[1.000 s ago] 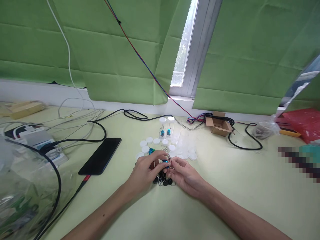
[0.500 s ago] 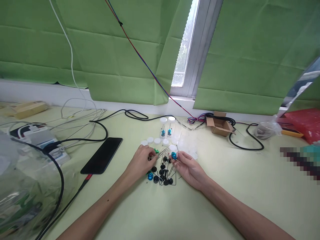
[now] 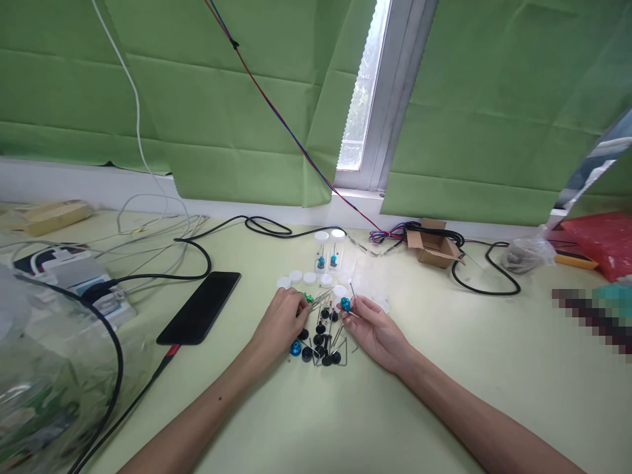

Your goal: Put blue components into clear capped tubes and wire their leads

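My right hand [image 3: 372, 328] pinches a small, shiny blue metal part [image 3: 345, 304] between thumb and fingers. A thin metal rod [image 3: 352, 289] sticks up beside that part from the same hand. At the left edge of the pile, my left hand [image 3: 282, 316] has its fingers curled down, and what they grip is hidden. Green metal pieces [image 3: 309, 298] lie just past its fingertips. Between the hands are several round black parts [image 3: 320, 340] and L-shaped hex keys [image 3: 340, 334]. Another blue part [image 3: 295, 347] rests below my left hand.
Behind the pile stand two clear containers with blue pieces [image 3: 334, 261], near several white round caps [image 3: 309, 278]. A black phone [image 3: 200, 308] lies left, its cable attached. A small cardboard box [image 3: 434, 250] and black cables [image 3: 486, 289] are at the back right. A plastic bag [image 3: 44, 395] fills the left front.
My right hand, with the blue part, has shifted very slightly to the right and turned a little. My left hand stays at the pile with its fingers curled.
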`<action>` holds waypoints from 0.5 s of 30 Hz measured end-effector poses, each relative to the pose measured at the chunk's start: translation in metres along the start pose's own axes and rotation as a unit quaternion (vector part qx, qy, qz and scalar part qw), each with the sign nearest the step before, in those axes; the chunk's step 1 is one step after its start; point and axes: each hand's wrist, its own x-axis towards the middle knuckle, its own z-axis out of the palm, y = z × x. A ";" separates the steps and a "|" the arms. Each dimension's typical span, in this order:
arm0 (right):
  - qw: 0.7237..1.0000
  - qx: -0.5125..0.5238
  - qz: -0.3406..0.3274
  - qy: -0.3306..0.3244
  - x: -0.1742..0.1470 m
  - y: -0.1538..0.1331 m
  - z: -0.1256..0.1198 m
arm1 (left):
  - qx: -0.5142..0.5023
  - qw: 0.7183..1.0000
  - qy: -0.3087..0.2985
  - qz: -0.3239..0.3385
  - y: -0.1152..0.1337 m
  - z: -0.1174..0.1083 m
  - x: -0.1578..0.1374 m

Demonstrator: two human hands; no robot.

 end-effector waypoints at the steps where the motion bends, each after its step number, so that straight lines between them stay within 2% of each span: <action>1: 1.000 -0.001 -0.002 -0.002 0.000 0.000 0.000 | 0.006 1.000 0.000 0.001 0.000 0.000 0.000; 9: 1.000 0.000 -0.007 -0.009 0.001 0.000 -0.001 | 0.031 1.000 -0.004 0.005 0.001 0.002 -0.001; 15: 1.000 -0.002 0.001 -0.002 -0.001 0.000 0.002 | 0.005 1.000 0.014 0.016 0.004 -0.001 -0.001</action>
